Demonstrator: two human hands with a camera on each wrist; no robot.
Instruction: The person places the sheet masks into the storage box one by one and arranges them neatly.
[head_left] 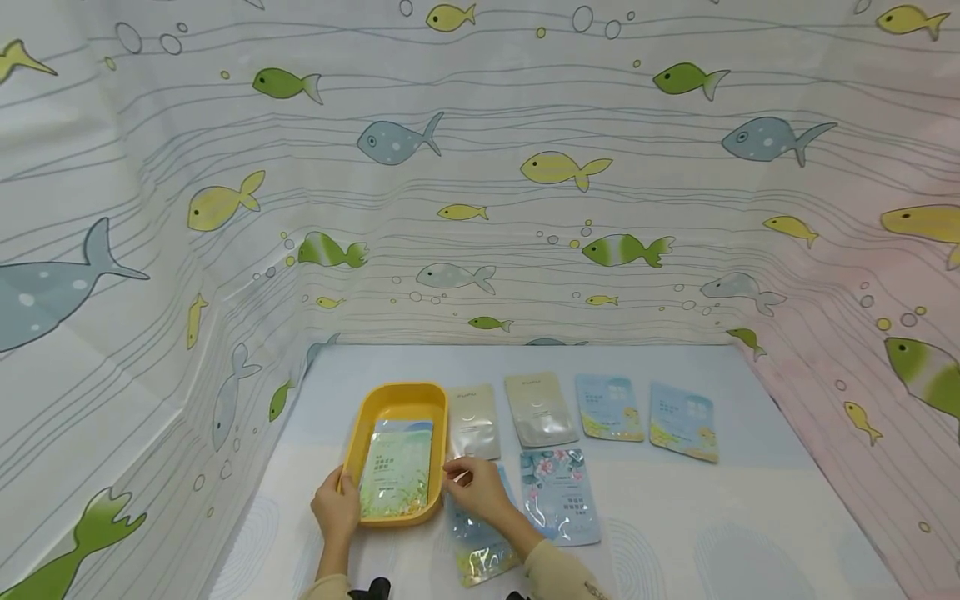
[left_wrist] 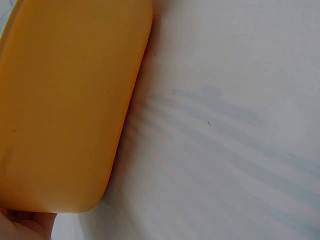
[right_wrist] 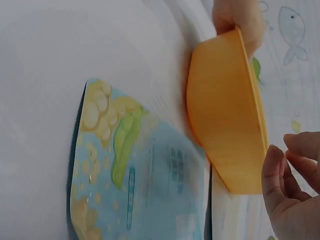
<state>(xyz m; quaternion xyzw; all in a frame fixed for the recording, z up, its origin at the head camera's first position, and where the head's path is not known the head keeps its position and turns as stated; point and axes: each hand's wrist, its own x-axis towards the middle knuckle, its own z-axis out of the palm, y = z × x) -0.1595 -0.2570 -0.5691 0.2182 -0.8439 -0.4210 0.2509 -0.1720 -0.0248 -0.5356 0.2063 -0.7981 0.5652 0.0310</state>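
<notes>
A yellow plastic tray (head_left: 444, 417) stands on the left part of the table. In it lies a green flat packet (head_left: 397, 471) with a plant print, and a blue edge shows behind its top. My left hand (head_left: 336, 504) grips the tray's left rim near the front corner. At the opposite rim is my right hand (head_left: 476, 492), its fingers bent and the thumb tip right by the edge; the right wrist view shows nothing between thumb and fingers. Under my right forearm lies a blue packet (right_wrist: 150, 185) with yellow print, partly hidden in the head view.
Two beige packets (head_left: 474, 421) lie just right of the tray, side by side. Farther right are two light blue packets (head_left: 609, 408). A blue floral packet (head_left: 560, 500) lies beside my right forearm. Fish-patterned cloth (head_left: 525, 233) walls the table at the back and sides.
</notes>
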